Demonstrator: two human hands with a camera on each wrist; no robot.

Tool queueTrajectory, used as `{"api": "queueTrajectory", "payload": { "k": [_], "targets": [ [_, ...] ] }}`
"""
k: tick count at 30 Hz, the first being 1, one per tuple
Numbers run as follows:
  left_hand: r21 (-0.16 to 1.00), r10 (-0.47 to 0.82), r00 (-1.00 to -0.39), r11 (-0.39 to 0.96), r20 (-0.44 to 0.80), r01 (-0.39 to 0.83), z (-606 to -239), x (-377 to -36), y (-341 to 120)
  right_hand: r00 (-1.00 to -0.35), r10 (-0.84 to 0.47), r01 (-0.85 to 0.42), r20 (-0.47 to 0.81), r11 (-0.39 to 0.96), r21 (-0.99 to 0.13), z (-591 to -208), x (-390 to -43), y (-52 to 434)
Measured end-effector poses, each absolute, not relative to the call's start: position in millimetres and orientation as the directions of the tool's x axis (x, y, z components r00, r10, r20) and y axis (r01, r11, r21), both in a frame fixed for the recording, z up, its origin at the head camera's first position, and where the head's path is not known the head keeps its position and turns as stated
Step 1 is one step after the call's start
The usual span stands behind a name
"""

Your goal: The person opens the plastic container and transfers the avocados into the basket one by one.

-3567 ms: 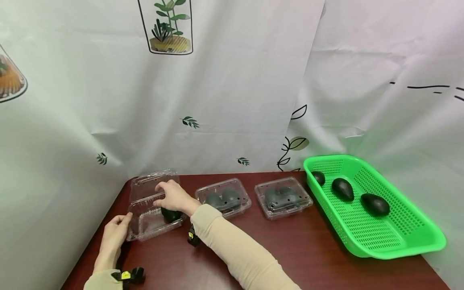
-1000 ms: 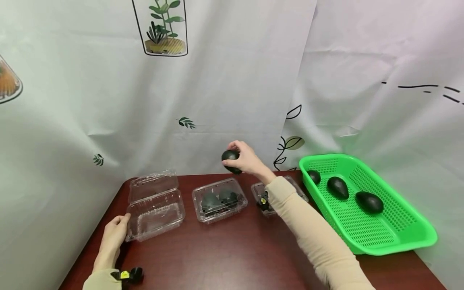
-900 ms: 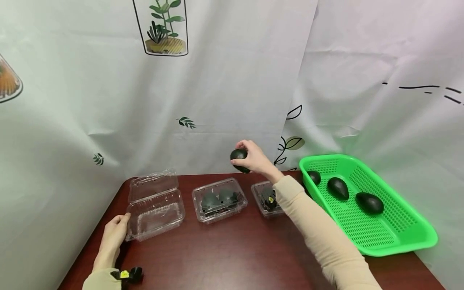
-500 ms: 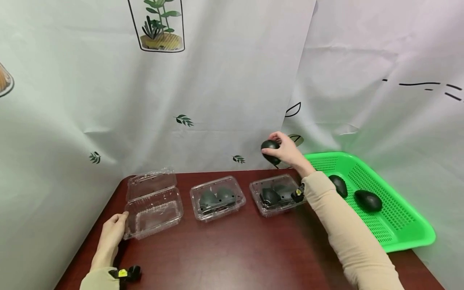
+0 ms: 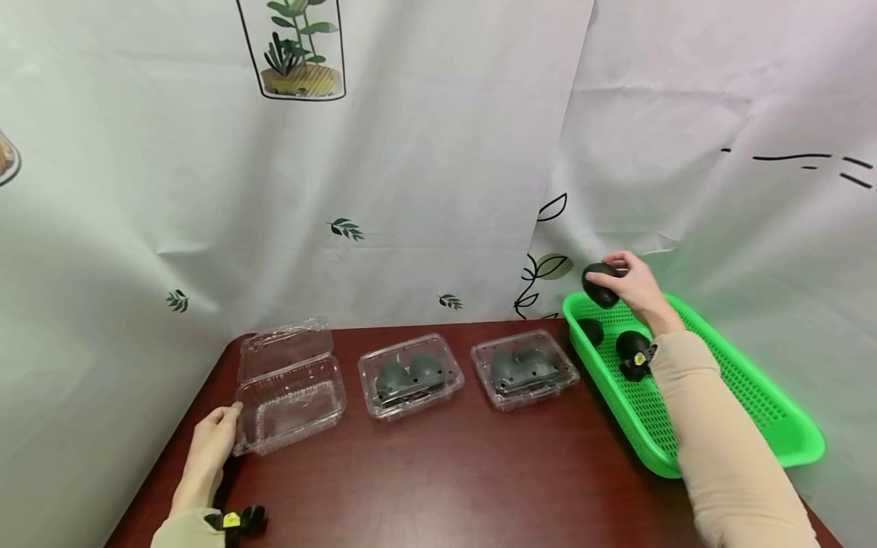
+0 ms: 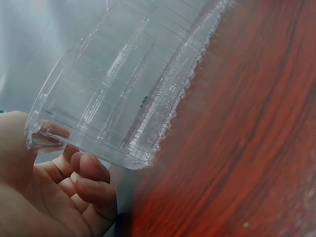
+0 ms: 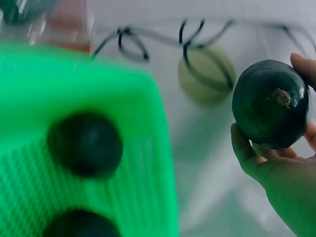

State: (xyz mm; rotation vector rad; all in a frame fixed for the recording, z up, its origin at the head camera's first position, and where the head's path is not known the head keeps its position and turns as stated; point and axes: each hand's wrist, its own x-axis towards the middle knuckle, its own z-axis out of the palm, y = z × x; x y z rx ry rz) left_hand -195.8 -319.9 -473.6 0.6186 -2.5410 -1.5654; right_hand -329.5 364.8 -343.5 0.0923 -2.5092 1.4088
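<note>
Fingers and thumb of my left hand (image 5: 214, 439) pinch the near left corner of an open clear plastic clamshell box (image 5: 294, 407) at the table's left. Its lid is tipped back, and no fruit lies in it. The left wrist view shows the box's see-through wall (image 6: 123, 89) beside the curled fingers. My right hand (image 5: 637, 288) grips a dark green avocado (image 5: 599, 285) over the far end of a green basket (image 5: 626, 418). In the right wrist view the avocado (image 7: 269, 103) shows its stem end, held between thumb and fingers.
In the basket lie more avocados (image 5: 591, 331), partly covered by my right sleeve and wrist camera. Two closed clear boxes, a middle one (image 5: 411, 377) and a right one (image 5: 524, 369), hold avocados. A white patterned cloth (image 5: 438, 152) hangs right behind the table.
Earlier the avocado lay in the open box under my right hand. That hand has lifted it out and carried it rightward to the basket. My left hand has stayed at the box.
</note>
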Motion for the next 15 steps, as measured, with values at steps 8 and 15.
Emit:
{"api": "queueTrajectory", "payload": {
  "k": [8, 15],
  "targets": [
    [0.866, -0.394, -0.911, 0.406, -0.121, -0.29, -473.0, -195.6, -318.4, -0.966, 0.128, -0.125, 0.226, 0.535, -0.836, -359.1, -309.4, 411.0],
    [0.864, -0.387, -0.914, 0.409, -0.126, -0.292, -473.6, -196.4, -317.7, -0.971, 0.149, -0.068, 0.188, 0.58, -0.811, -369.8, -300.8, 434.8]
  ]
}}
